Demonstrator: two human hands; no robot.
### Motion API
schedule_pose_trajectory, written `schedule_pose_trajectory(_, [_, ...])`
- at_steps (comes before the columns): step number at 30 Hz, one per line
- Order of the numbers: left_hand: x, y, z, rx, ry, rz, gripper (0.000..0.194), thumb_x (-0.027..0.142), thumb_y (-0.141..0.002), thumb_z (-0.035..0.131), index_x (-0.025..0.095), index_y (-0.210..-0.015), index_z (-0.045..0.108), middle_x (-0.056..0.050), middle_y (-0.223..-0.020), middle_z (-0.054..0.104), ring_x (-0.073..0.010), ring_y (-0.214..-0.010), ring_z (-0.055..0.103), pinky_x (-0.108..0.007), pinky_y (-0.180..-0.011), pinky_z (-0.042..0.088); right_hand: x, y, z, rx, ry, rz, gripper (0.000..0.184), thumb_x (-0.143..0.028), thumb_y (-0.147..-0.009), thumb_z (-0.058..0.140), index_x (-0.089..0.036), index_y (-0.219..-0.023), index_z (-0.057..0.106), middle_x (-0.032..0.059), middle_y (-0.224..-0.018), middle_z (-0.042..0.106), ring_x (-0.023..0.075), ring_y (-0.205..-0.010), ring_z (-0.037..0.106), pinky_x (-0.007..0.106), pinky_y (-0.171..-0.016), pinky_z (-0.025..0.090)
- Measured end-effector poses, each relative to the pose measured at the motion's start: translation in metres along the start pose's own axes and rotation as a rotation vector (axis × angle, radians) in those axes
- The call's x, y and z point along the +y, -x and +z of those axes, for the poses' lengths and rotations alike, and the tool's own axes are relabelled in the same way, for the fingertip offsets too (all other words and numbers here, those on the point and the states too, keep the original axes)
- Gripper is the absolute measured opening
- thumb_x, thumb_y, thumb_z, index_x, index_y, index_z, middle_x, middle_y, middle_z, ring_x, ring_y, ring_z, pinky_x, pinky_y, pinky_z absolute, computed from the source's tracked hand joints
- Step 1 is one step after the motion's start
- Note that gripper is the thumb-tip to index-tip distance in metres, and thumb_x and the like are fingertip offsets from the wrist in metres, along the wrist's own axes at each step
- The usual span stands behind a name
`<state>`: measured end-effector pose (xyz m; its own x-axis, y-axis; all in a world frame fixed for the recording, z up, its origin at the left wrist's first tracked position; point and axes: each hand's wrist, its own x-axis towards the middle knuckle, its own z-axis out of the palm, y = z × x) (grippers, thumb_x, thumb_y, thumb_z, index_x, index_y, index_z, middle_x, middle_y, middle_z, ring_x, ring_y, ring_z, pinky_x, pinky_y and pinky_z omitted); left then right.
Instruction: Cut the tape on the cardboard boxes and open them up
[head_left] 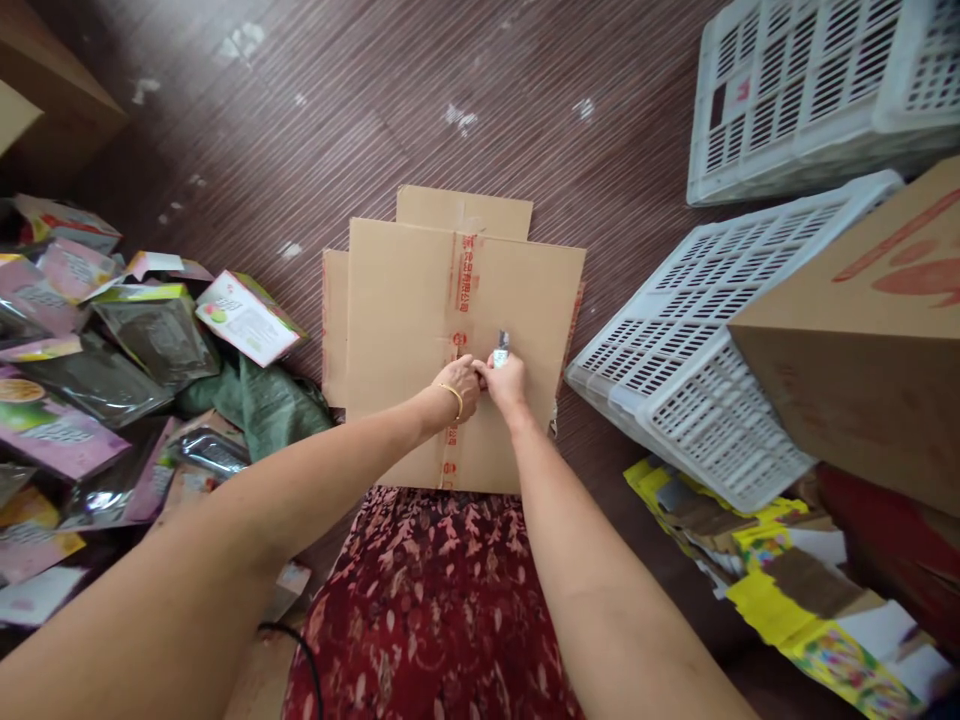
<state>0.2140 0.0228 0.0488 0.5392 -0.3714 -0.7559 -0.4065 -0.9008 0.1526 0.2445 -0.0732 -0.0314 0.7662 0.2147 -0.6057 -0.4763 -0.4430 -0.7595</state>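
Observation:
A flattened brown cardboard box [405,300] lies on the floor in front of my knees, with a strip of red-printed tape [465,270] down its middle. Both my hands meet over the tape line. My right hand [508,382] is closed round a small silvery tool [500,347] whose tip sticks up above the fingers. My left hand [459,385], with a gold bracelet at the wrist, has its fingers curled and pinched against the right hand, touching the same small tool. Whether the tool is a cutter or something else I cannot make out.
Several colourful plastic pouches [75,350] and a green bag [262,405] are heaped at the left. White slotted plastic crates [697,350] and a big brown carton [870,380] stand at the right, above yellow printed packaging [810,610]. The floor is dark wood-grain [337,110].

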Motion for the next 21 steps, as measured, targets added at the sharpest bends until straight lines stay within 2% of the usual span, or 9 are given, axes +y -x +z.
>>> schedule_pose_trajectory(5, [0.003,-0.006,-0.004,-0.077,0.131,-0.095,0.029,0.015,-0.082,0.053,0.014,-0.109,0.067,-0.015,-0.115,0.062,-0.026,-0.107,0.055,-0.034,-0.078,0.044,-0.003,0.003,-0.001,-0.043,-0.164,0.061,0.05,-0.054,-0.046,0.078,-0.021,-0.064,0.045,-0.005,-0.043,0.051,0.0141,-0.039,0.051,0.025,-0.037,0.044])
schedule_pose_trajectory(8, [0.003,-0.001,-0.006,-0.098,0.156,-0.112,0.028,0.015,-0.084,0.051,0.014,-0.106,0.067,-0.016,-0.112,0.063,-0.0275,-0.1,0.059,-0.034,-0.073,0.046,-0.001,0.001,-0.001,-0.082,-0.21,0.082,0.049,-0.053,-0.048,0.078,-0.022,-0.066,0.044,-0.0048,-0.042,0.052,0.0153,-0.039,0.053,0.026,-0.037,0.046])
schedule_pose_trajectory(11, [0.002,0.015,-0.012,-0.108,0.165,-0.094,0.025,0.015,-0.084,0.048,0.013,-0.097,0.07,-0.015,-0.102,0.066,-0.0279,-0.098,0.06,-0.035,-0.073,0.046,0.005,-0.003,0.002,-0.072,-0.198,0.135,0.048,-0.05,-0.05,0.078,-0.022,-0.068,0.043,-0.0054,-0.041,0.051,0.0168,-0.039,0.054,0.026,-0.036,0.046])
schedule_pose_trajectory(16, [-0.001,0.056,-0.026,0.035,0.226,-0.077,0.028,0.021,-0.088,0.043,0.011,-0.09,0.069,-0.014,-0.098,0.065,-0.0269,-0.098,0.057,-0.036,-0.071,0.045,0.012,-0.005,0.006,-0.028,-0.141,0.118,0.04,-0.042,-0.056,0.075,-0.023,-0.068,0.042,-0.008,-0.04,0.048,0.0171,-0.038,0.055,0.024,-0.035,0.043])
schedule_pose_trajectory(21, [-0.006,0.087,-0.023,0.176,0.24,-0.063,0.022,0.023,-0.085,0.045,0.013,-0.08,0.064,-0.009,-0.089,0.062,-0.0232,-0.089,0.056,-0.035,-0.065,0.042,0.014,-0.003,0.006,-0.042,-0.143,0.087,0.043,-0.046,-0.055,0.076,-0.023,-0.067,0.041,-0.0078,-0.043,0.049,0.0171,-0.039,0.056,0.024,-0.035,0.041])
